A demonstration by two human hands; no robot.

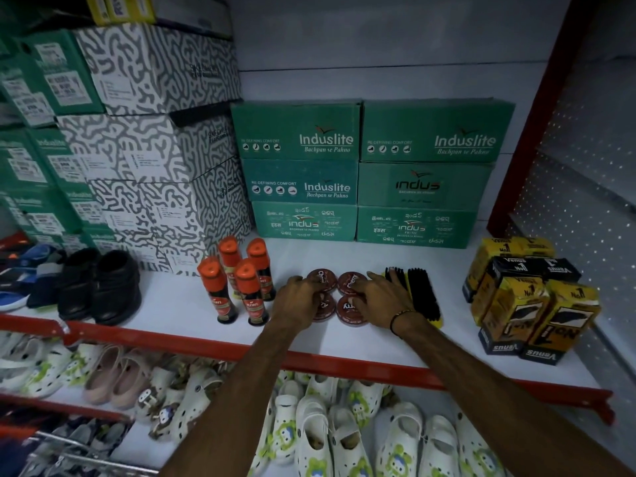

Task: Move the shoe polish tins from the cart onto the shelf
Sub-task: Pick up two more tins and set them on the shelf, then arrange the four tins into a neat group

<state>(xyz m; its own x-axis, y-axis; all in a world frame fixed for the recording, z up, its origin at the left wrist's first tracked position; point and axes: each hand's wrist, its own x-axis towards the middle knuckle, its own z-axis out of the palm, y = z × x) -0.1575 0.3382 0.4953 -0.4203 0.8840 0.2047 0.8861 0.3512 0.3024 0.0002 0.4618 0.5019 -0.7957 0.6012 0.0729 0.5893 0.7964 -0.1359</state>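
Observation:
Several round dark-red shoe polish tins (348,283) lie flat in a tight square cluster on the white shelf (172,304) with its red front edge. My left hand (298,299) rests on the two left tins, its fingers curled over the near-left one. My right hand (378,297) lies on the two right tins, fingers spread across the near-right tin (347,310). Both forearms reach in from below. The cart is out of view.
Kiwi liquid polish bottles with orange caps (241,280) stand just left of the tins. Black shoe brushes (420,294) lie just right. Yellow-black Venus boxes (526,304) sit far right, green Induslite boxes (361,173) behind, black shoes (99,287) at left. White clogs fill the lower shelf (327,432).

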